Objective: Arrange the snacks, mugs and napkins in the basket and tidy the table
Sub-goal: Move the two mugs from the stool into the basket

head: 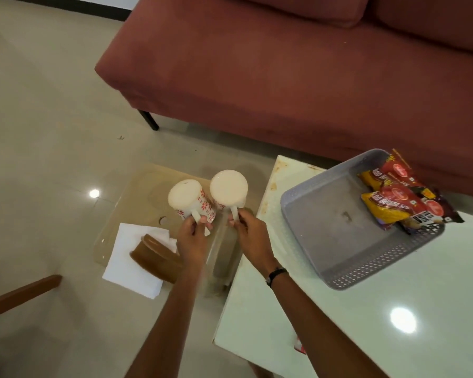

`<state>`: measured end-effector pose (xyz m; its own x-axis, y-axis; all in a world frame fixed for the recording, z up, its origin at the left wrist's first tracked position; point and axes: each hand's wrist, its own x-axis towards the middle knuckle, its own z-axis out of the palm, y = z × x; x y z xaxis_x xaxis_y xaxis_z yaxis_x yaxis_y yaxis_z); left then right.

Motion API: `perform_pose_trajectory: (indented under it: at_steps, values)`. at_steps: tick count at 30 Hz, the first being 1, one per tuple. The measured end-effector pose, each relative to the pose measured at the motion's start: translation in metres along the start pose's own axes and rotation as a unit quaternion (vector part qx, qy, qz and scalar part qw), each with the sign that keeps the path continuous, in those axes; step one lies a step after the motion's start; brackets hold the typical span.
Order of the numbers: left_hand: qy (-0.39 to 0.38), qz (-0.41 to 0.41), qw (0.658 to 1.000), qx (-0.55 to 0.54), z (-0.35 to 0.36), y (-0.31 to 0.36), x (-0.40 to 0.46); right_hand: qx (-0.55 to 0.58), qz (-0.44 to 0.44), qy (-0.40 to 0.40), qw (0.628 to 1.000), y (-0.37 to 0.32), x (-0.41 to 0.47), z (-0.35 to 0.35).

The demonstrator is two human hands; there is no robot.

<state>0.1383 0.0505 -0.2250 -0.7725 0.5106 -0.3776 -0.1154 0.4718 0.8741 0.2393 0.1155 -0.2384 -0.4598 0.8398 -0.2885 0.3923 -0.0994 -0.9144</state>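
- Your left hand (193, 236) pinches the handle of a white mug with red flower marks (190, 204). The mug is upside down, with its flat bottom facing up.
- Your right hand (247, 230) pinches the handle of a second white mug (229, 190), also upside down. The two mugs are just beside each other, over the low glass side table (137, 186). I cannot tell if they rest on the glass or are lifted off it.
- Mugs like these look hard, smooth and easy to break. I think they are a bit heavy for a thin pinch, so curl your fingers right through each handle. Do not let them bump each other or the glass.
- The grey plastic basket with little holes (366, 266) sits on the white table (393, 336) to your right. Shiny red and yellow snack packets (399, 197) lie at its far end. Most of its floor is bare, so there is room for both mugs.
- A white paper napkin (126, 266) lies on the glass table near your left arm, with a round brown lid (155, 257) on top of it. The napkin is soft and light. Lift the lid off first, then take the napkin by an edge.
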Motion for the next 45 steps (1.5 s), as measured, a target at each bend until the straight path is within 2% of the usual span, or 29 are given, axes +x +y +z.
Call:
perform_pose_trajectory:
  at_steps: [4,8,12,16,21,32,37,40,45]
  values:
    - [-0.061,0.064,0.996,0.015,0.044,0.02,-0.037,0.01,-0.017,0.076,0.997,0.012,-0.027,-0.068]
    - [-0.159,0.083,0.984,-0.007,0.104,0.037,-0.076,-0.04,-0.01,0.157,0.987,0.036,-0.048,-0.149]
    - [-0.207,0.108,0.971,0.045,0.164,0.032,-0.104,-0.069,0.027,0.177,0.981,0.07,-0.061,-0.215]
    - [-0.225,0.097,0.967,0.067,0.207,0.02,-0.11,-0.078,0.054,0.186,0.978,0.099,-0.07,-0.244]
    - [-0.232,0.081,0.963,0.109,0.245,0.002,-0.095,-0.058,0.071,0.196,0.976,0.12,-0.064,-0.247]
    - [-0.258,0.138,0.925,0.242,0.265,-0.014,-0.067,-0.035,0.125,0.26,0.957,0.129,-0.059,-0.224]
    - [-0.283,0.16,0.904,0.278,0.264,-0.011,-0.06,0.028,0.221,0.3,0.928,0.135,-0.043,-0.201]
    - [-0.298,0.182,0.878,0.327,0.264,-0.007,-0.049,0.073,0.259,0.334,0.903,0.132,-0.034,-0.187]
    - [-0.319,0.203,0.851,0.364,0.269,0.0,-0.029,0.115,0.27,0.371,0.881,0.122,-0.024,-0.176]
